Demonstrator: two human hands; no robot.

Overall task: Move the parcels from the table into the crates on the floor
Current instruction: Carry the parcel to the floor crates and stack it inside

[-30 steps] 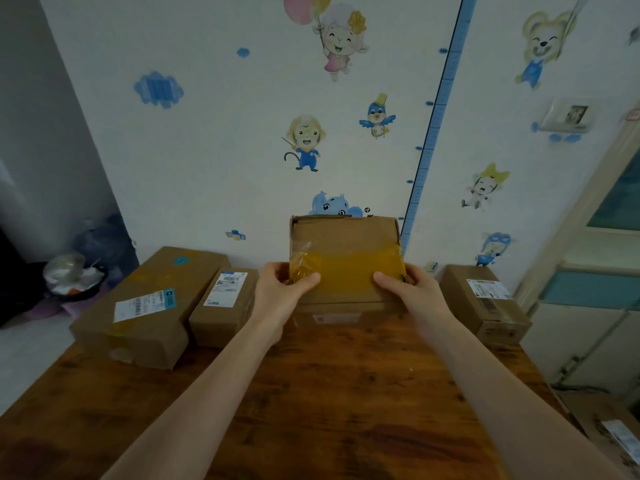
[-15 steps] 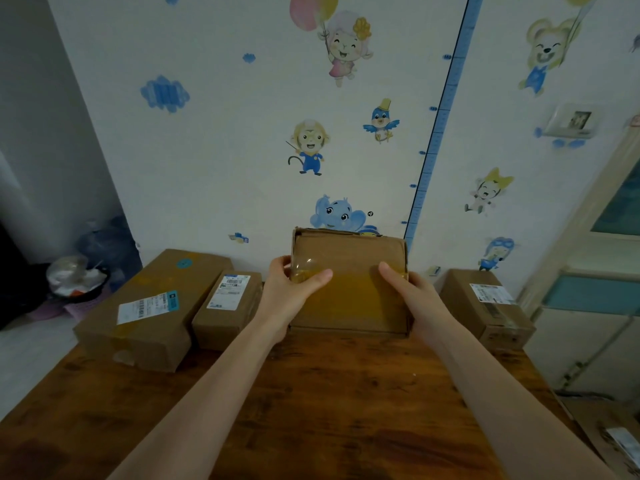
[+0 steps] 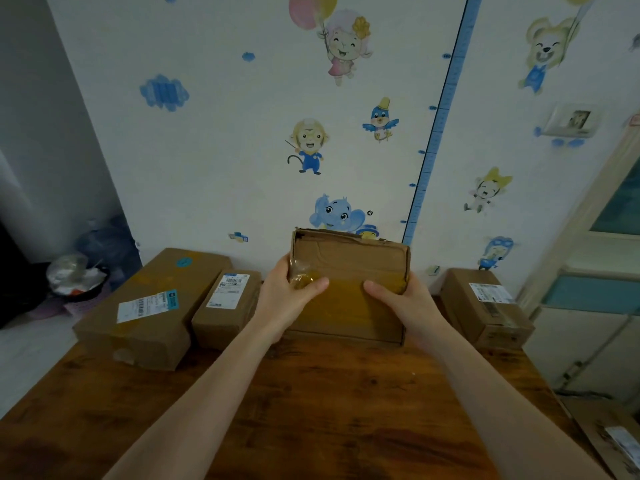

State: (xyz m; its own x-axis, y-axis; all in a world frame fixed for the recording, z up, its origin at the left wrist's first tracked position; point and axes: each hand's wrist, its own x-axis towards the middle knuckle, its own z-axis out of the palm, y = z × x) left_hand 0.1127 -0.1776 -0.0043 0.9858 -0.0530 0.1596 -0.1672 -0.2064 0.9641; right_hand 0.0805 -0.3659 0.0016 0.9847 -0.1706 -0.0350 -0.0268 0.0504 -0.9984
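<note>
A room in a home, maybe a kid's room

You are in a house, and the wall (image 3: 221, 161) past your hands is full of cartoon stickers: a blue elephant (image 3: 334, 213) just above your hands, a monkey (image 3: 307, 147), a little bird (image 3: 380, 120), a girl with balloons (image 3: 341, 39) high up, and a bear (image 3: 543, 53) up to the right. A tall blue ruler for measuring kids (image 3: 440, 123) runs up the wall above your right hand. A wooden table (image 3: 329, 403) sits under your arms. Far to the right of your hands is a door (image 3: 602, 265) with glass panes. Far to the left, bags (image 3: 76, 271) sit in the corner.
</note>
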